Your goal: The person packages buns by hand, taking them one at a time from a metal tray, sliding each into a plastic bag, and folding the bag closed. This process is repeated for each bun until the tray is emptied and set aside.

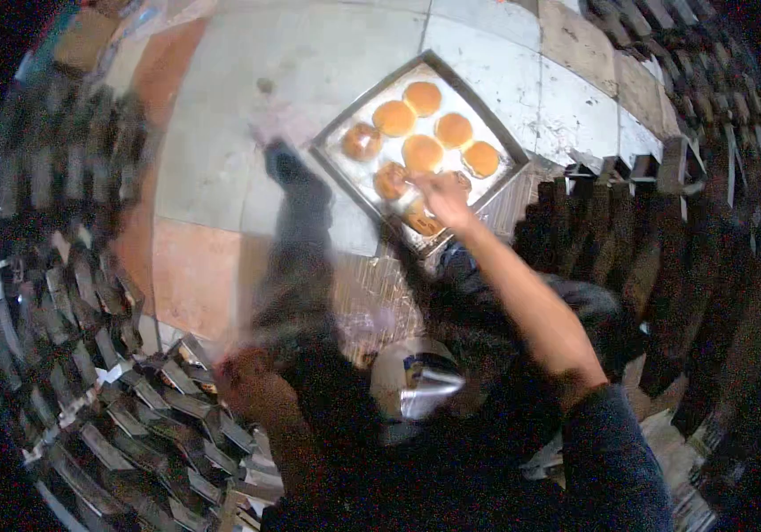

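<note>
A square dark-rimmed metal baking tray (476,93) lies at a slant, holding several round golden buns (422,153). Over its near corner reaches my right hand (444,193), fingers drawn together and pointing left at a glossy bun (391,181). What those fingers hold is too small and blurred to make out. Another shiny, darker bun (362,142) sits by the tray's left corner. My left hand (245,377) is low on the left, in shadow and smeared, beside stacked dark metal pieces. Between my legs stands a pale round container (389,381) with a bright reflection.
Stacks of dark metal tins or bars (628,191) crowd the right side, and more stacks (123,421) fill the left. Beyond the tray stretch pale stone floor slabs (309,53), with an orange-brown slab (194,275) nearer. My outstretched leg (296,239) lies left of the tray.
</note>
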{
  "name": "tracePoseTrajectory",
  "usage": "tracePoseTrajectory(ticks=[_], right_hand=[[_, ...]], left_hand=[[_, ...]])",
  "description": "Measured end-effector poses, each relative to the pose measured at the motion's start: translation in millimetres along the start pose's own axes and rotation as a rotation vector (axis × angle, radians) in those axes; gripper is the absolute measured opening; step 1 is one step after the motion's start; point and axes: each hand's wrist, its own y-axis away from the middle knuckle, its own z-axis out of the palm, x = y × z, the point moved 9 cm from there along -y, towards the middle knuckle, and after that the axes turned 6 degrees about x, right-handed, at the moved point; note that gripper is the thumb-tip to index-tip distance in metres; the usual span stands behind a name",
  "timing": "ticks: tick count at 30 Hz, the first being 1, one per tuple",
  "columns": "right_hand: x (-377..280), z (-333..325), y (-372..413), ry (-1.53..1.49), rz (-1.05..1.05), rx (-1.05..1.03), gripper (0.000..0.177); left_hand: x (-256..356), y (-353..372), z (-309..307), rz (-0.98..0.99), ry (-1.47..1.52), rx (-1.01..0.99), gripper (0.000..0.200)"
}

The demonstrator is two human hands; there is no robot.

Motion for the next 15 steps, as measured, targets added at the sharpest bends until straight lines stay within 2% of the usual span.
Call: tracePoseTrajectory(ticks=[1, 2, 3, 4, 5, 6, 7, 8, 10, 12, 13, 14, 15], right_hand=[[94.2, 10.7, -63.6, 0.251, -0.002, 0.078, 0.036], [176.5, 27.0, -118.1, 0.788, -0.289, 0.064, 0.042], [208.2, 16.6, -147.9, 1.005, -0.354, -0.111, 0.044], [187.5, -25.5, -135.4, 0.901, -0.692, 0.641, 0.030], [192.2, -51.3, -158.3, 0.600, -0.450, 0.415, 0.031], [258.6, -68.8, -201.8, 0.758, -0.354, 0.557, 0.037], [287.7, -74.1, -227.7, 0.804, -0.333, 0.354, 0.048], [229.0, -93.1, -211.1, 0.729, -0.190, 0.465, 0.055], [248.0, -109.0, -232.6, 0.777, 0.142, 0.368, 0.043], [254.5, -94.3, -233.4, 0.938, 0.175, 0.251, 0.043], [270.8, -83.0, -225.4, 0.958, 0.053, 0.222, 0.039], [288.4, -65.8, -212.7, 1.190, -0.311, 0.320, 0.033], [195.3, -60.6, -145.4, 1.055, -0.644, 0.669, 0.027]], left_hand=[[-18.8, 0.7, -15.2, -0.090, 0.111, 0.131, 0.035], [-27.9, -2.2, -32.4, -0.101, 0.081, 0.142, 0.035], [-29.4, -7.4, -48.7, -0.060, 0.059, 0.056, 0.037], [-28.3, -11.9, -60.9, -0.019, 0.040, -0.028, 0.039], [-26.4, -13.9, -59.0, 0.018, 0.024, -0.115, 0.042], [-25.8, -16.2, -54.0, 0.007, 0.003, -0.107, 0.042], [-21.7, -16.1, -53.6, 0.002, -0.008, -0.027, 0.041], [-15.0, -13.2, -52.2, 0.004, -0.012, 0.054, 0.040], [1.1, 0.4, -55.6, 0.004, -0.020, 0.208, 0.038], [9.2, 11.1, -62.1, -0.003, -0.026, 0.285, 0.036], [6.1, 10.8, -53.4, 0.002, -0.011, 0.230, 0.034], [1.9, 10.4, -41.4, 0.004, 0.017, 0.155, 0.032], [-1.9, 10.7, -27.5, 0.011, 0.052, 0.075, 0.030]])
